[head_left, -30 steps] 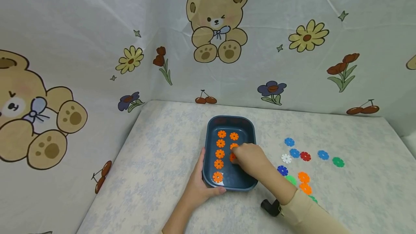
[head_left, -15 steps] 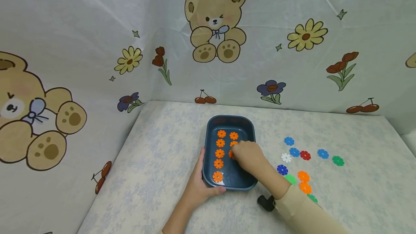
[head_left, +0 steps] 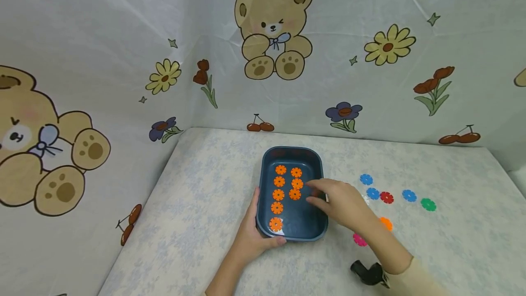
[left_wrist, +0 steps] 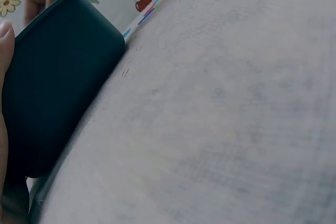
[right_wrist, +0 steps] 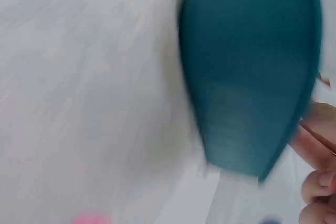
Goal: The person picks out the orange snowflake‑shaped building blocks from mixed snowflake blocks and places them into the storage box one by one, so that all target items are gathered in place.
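My left hand (head_left: 250, 236) holds a dark blue tray (head_left: 304, 225) by its near left corner, thumb along the front wall. Inside the tray, a column of orange snowflake-shaped discs (head_left: 278, 194) runs down the left side. Beside it lie three more orange discs (head_left: 295, 194), the lower two touching. My right hand (head_left: 345, 202) hovers at the tray's right rim, thumb and forefinger spread apart with nothing visible between them. In the right wrist view its curled fingers (right_wrist: 319, 187) show beside the blurred tray wall (right_wrist: 252, 66).
Loose discs lie on the table to the right: blue (head_left: 408, 195), red (head_left: 386, 197), green (head_left: 428, 204), orange (head_left: 386, 224) and pink (head_left: 360, 240). My right forearm partly covers this group. A black wrist device (head_left: 370, 273) sits under my right wrist. Printed cloth walls (head_left: 279, 99) bound the table.
My right hand has drawn back to the right from the discs, and its fingers have parted. The third orange disc of the right column now shows fully. My left hand has stayed on the tray.
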Available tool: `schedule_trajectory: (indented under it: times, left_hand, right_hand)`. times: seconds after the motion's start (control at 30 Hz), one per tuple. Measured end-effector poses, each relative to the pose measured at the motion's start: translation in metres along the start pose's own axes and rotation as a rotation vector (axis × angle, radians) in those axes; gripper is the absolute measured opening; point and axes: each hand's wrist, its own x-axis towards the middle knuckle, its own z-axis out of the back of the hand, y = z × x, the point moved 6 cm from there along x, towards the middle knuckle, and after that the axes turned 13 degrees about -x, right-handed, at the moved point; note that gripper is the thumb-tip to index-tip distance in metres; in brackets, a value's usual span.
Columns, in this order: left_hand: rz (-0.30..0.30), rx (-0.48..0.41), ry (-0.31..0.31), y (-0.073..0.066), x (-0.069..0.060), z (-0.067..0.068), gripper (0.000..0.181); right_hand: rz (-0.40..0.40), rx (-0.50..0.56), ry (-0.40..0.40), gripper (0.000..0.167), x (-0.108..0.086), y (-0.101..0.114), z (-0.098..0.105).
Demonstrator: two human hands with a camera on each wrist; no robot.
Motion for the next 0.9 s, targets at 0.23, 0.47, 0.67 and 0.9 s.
schedule_trajectory:
  times: [0.23, 0.47, 0.67, 0.9]
  left_hand:
    - [0.006, 0.008, -0.005, 0.001, 0.0, -0.002, 0.133]
    - [0.006, 0.003, -0.016, 0.001, 0.0, 0.0, 0.133]
    - [0.003, 0.016, -0.007, 0.001, 0.001, 0.0, 0.132]
    - [0.0, 0.0, -0.01, 0.0, 0.0, 0.0, 0.133]
  right_hand:
    - [-0.153, -0.033, -0.039, 0.04, -0.057, -0.069, 0.024]
    - [-0.322, -0.061, 0.202, 0.048, -0.098, -0.126, 0.006]
    - [-0.348, -0.05, 0.353, 0.043, -0.115, -0.144, -0.023]
    - [-0.359, 0.027, 0.353, 0.039, -0.117, -0.147, -0.031]
